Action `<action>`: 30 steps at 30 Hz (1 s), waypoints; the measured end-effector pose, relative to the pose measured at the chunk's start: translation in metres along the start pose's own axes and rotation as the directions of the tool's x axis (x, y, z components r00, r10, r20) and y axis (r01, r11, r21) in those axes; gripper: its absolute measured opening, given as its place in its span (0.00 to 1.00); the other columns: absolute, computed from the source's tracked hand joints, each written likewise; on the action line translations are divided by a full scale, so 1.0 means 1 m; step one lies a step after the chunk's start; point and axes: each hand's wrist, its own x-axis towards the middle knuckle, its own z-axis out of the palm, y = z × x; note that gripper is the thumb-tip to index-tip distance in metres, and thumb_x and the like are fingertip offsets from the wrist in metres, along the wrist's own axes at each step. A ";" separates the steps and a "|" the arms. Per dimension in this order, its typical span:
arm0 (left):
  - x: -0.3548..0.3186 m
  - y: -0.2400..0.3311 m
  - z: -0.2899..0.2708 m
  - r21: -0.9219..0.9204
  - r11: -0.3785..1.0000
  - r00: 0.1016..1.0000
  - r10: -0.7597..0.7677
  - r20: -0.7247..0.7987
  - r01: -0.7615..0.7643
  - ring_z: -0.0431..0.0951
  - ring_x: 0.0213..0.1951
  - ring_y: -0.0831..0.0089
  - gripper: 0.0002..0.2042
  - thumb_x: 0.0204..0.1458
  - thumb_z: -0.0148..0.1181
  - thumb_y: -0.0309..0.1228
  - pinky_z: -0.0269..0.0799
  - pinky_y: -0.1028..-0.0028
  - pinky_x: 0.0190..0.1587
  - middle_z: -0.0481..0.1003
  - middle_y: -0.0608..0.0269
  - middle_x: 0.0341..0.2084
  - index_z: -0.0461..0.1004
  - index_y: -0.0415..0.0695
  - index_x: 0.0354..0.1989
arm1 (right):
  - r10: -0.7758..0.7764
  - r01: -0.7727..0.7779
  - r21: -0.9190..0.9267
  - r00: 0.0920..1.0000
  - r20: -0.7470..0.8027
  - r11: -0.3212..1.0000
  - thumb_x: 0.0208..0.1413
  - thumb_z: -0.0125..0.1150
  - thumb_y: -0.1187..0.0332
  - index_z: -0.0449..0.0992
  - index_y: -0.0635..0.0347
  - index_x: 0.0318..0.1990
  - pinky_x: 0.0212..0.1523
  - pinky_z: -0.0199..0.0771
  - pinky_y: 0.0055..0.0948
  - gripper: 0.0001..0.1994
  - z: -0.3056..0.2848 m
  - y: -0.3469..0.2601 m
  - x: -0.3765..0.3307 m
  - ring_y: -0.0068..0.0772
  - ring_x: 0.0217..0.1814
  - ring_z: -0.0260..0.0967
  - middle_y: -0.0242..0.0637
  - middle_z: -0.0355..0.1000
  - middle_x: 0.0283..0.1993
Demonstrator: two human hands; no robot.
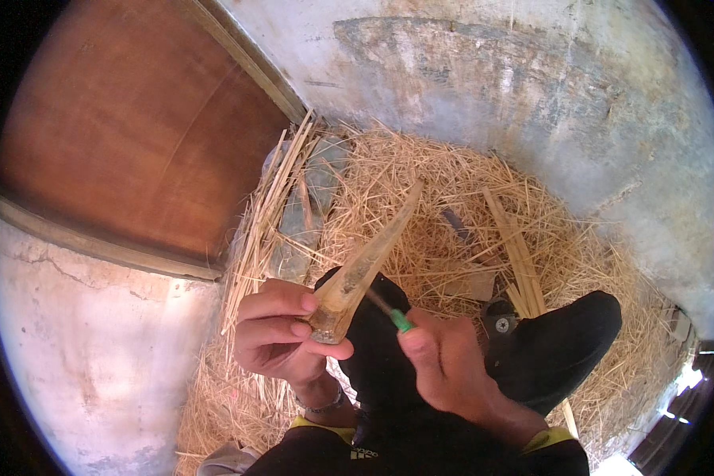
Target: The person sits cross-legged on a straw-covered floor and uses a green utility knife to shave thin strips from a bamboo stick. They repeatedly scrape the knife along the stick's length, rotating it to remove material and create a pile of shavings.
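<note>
My left hand [274, 329] pinches the broad lower end of a long tapered piece of wood [357, 274] between thumb and fingers. The wood's narrow end points up and away from me, over the shavings. Closed around a green-handled tool [401, 320] is my right hand [452, 365], a little to the right of the wood. A thin metal shaft runs from the green handle toward the wood's right edge; its tip meets or passes behind that edge, I cannot tell which. Most of the handle is hidden in my fist.
Straw-like shavings [389, 159] cover the floor around my dark-clothed legs [563, 341]. Long split strips [282, 206] lie at the left, and flat lengths [520, 254] rest beyond my right knee. A dark flat object [456, 224] lies among the shavings. Stained walls [516, 87] and a brown panel [143, 119] enclose the corner.
</note>
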 end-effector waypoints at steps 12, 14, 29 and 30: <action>0.000 -0.002 -0.009 -0.083 0.997 0.996 -0.003 -0.091 -0.005 0.67 0.26 0.75 0.26 0.26 0.75 0.40 0.64 0.79 0.27 0.68 0.63 0.27 0.62 0.47 0.28 | 0.342 -0.367 -0.566 0.927 -0.154 0.739 0.58 0.47 0.58 0.68 0.63 0.25 0.17 0.65 0.45 0.17 0.022 0.103 0.023 0.53 0.19 0.67 0.48 0.63 0.13; -0.009 -0.005 -0.011 -0.065 0.996 0.998 0.060 -0.011 -0.061 0.62 0.27 0.77 0.27 0.29 0.74 0.46 0.61 0.79 0.31 0.65 0.67 0.27 0.60 0.49 0.28 | 0.071 -0.214 -0.482 0.952 -0.296 0.849 0.59 0.46 0.58 0.68 0.64 0.25 0.18 0.64 0.46 0.17 0.019 0.105 0.010 0.54 0.19 0.66 0.49 0.62 0.13; -0.009 -0.006 -0.005 -0.129 0.992 0.993 -0.004 -0.120 -0.011 0.70 0.24 0.72 0.25 0.24 0.77 0.36 0.66 0.76 0.26 0.70 0.60 0.27 0.63 0.46 0.26 | -0.031 -0.018 -0.442 0.994 -0.105 0.897 0.60 0.42 0.56 0.67 0.63 0.25 0.18 0.64 0.45 0.20 0.031 0.051 0.012 0.52 0.16 0.66 0.48 0.61 0.11; -0.005 -0.004 -0.011 -0.106 0.994 0.994 -0.001 -0.105 -0.010 0.70 0.24 0.72 0.25 0.24 0.76 0.37 0.66 0.76 0.25 0.70 0.59 0.27 0.63 0.46 0.26 | 0.002 -0.093 -0.569 0.987 -0.159 0.817 0.61 0.40 0.55 0.68 0.62 0.25 0.19 0.65 0.46 0.21 0.030 0.082 0.017 0.52 0.17 0.67 0.48 0.62 0.12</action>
